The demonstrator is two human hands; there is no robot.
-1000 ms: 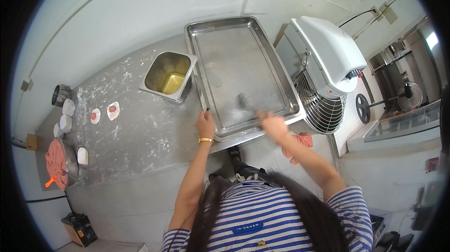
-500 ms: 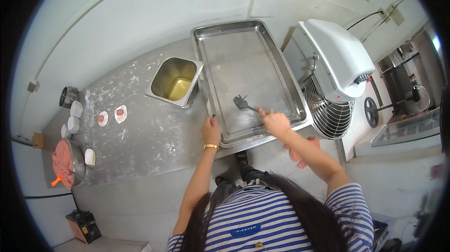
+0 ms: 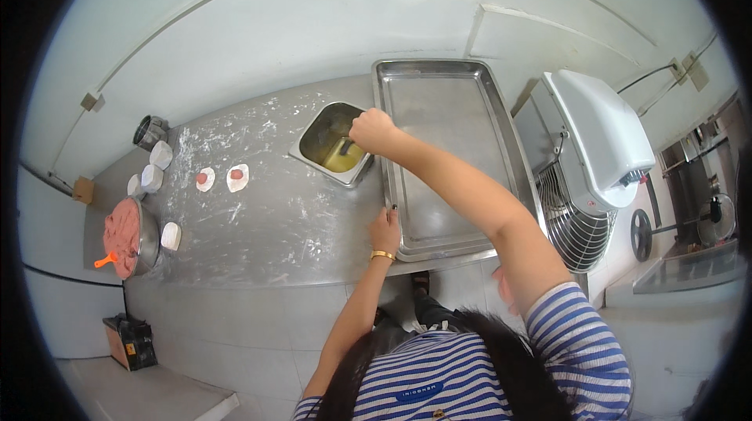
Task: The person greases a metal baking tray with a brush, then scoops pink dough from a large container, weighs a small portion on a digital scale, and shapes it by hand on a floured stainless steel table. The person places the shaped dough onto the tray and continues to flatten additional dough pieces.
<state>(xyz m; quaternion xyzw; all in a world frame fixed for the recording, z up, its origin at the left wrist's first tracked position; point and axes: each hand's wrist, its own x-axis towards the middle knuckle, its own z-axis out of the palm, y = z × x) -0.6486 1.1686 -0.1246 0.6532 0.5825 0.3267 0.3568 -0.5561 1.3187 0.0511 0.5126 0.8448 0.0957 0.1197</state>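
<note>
My right hand (image 3: 374,131) is closed round the handle of a dark grey basting brush (image 3: 345,147). It reaches over the square metal container (image 3: 302,153), with the brush's head down in yellow oil (image 3: 337,162). On the near left edge of the large metal baking tray (image 3: 462,112), my left hand (image 3: 385,230) grips the rim. The tray's bottom has a slight sheen. Two flattened pieces of dough, one (image 3: 237,178) beside the other (image 3: 204,180), lie left of the container, each with pink filling on it.
A steel bowl (image 3: 147,237) of pink filling with an orange-handled tool (image 3: 106,260) stands at the left, near several white dough pieces (image 3: 152,178) and a dark metal pot (image 3: 150,132). A white mixer (image 3: 599,143) stands right of the tray. Flour marks the table (image 3: 258,241).
My right hand has moved left from above the tray and lowered the brush into the oil container. My left hand stays at the tray's edge. The view has shifted.
</note>
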